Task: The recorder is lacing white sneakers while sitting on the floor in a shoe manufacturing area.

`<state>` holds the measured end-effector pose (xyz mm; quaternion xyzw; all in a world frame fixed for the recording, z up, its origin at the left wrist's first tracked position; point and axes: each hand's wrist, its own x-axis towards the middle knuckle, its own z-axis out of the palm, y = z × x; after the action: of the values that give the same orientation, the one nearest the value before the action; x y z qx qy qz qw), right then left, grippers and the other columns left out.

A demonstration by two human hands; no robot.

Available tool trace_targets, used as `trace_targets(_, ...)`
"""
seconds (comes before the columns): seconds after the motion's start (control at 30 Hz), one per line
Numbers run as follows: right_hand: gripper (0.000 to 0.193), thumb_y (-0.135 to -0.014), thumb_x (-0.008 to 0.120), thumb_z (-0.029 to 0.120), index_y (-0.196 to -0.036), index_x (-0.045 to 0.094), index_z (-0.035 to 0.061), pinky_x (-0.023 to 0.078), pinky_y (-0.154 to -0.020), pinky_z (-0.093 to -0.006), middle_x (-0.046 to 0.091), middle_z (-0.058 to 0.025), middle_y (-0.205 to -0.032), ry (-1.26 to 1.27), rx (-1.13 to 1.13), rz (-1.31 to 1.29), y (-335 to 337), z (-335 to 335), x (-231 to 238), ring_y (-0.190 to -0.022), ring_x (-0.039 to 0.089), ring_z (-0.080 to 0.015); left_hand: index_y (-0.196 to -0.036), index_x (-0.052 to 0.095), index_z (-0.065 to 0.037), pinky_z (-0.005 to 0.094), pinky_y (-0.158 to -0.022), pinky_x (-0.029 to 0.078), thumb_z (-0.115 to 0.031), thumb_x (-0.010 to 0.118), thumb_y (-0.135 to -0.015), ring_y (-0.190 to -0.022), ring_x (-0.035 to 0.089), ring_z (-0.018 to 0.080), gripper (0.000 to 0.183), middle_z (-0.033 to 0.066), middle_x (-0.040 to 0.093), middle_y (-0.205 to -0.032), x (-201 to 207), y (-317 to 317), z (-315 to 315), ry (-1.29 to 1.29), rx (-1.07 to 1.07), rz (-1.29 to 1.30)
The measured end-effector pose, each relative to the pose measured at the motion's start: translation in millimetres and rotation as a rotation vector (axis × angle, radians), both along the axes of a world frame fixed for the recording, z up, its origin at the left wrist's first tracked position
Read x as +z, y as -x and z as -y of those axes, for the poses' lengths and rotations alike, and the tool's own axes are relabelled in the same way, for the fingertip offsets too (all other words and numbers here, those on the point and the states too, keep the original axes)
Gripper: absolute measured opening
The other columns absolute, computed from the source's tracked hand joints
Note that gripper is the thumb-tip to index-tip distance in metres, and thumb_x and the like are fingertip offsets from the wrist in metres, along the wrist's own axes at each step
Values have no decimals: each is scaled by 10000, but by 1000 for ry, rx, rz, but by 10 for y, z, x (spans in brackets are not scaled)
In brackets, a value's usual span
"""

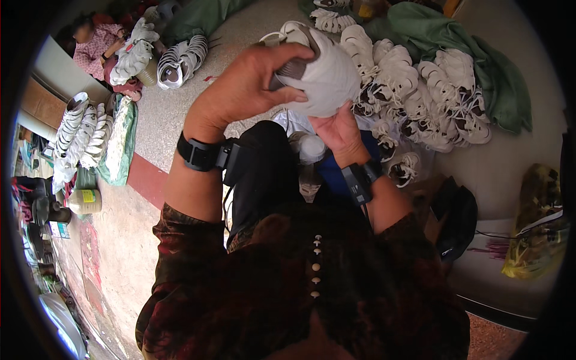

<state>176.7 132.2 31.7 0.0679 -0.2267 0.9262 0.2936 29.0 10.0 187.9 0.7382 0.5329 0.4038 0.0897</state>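
Nearest is a dark patterned garment [360,270] with a column of small pale, rounded buttons; beyond it a black trouser knee [264,156] hides part of the floor. Black straps with boxy modules circle both wrists. The left hand [255,84] pinches a white shoe [330,78] at its opening, thumb and forefinger spread over the brownish-grey lining, while the right hand [341,132] supports its underside with bent fingers. The shoe is held up in front of the body, its smooth, rounded white surface turned toward the right and screening part of what lies behind. Below the hands a blue surface [336,171] shows only partly. To the right, a black soft item [459,222] slumps near a crinkled yellow, see-through bag [534,240]. Ahead on the right, a heap of white shoes [432,102], strappy and trailing laces, crowds against a creased green sack [498,90]. To the left, a squat yellowish jug [90,202] stands near stacked, ribbed-looking white shoes [84,135] and a green-edged sack [122,144]. Farther off, on speckled flooring [162,114], a co-worker in a pink checked top [90,57] sits behind another stack.
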Motion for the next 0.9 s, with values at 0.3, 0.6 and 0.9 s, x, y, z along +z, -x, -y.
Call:
trace_targets(0.3, 259, -756, 621, 69, -993, 533, 13, 464, -648, -312, 585, -127, -890, -1110, -335, 1125, -1042, 404, -486, -769, 569, -207, -960, 487, -43, 370, -713, 468, -158, 722, -611, -868, 564, 297, 436, 110, 548, -885, -2212, -634, -248, 139, -31, -216)
trace_targets(0.6, 347, -794, 553, 139, -1041, 468, -90, 446, -768, -436, 527, -247, -1003, -1732, -689, 1298, -452, -13, -821, -915, 519, -381, -899, 601, -1, 331, -765, 465, -3, 584, -703, -851, 590, 303, 197, 141, 614, -926, -1975, -299, -124, 214, -66, 387)
trace_targets(0.9, 350, -744, 491, 51, -1063, 447, -85, 483, -682, -436, 568, -257, -866, -1674, -593, 1577, -540, 251, -675, -778, 555, -395, -956, 623, -115, 380, -719, 489, -132, 496, -766, -818, 609, 316, 229, 158, 625, -870, -2451, -203, -776, 428, 419, -287)
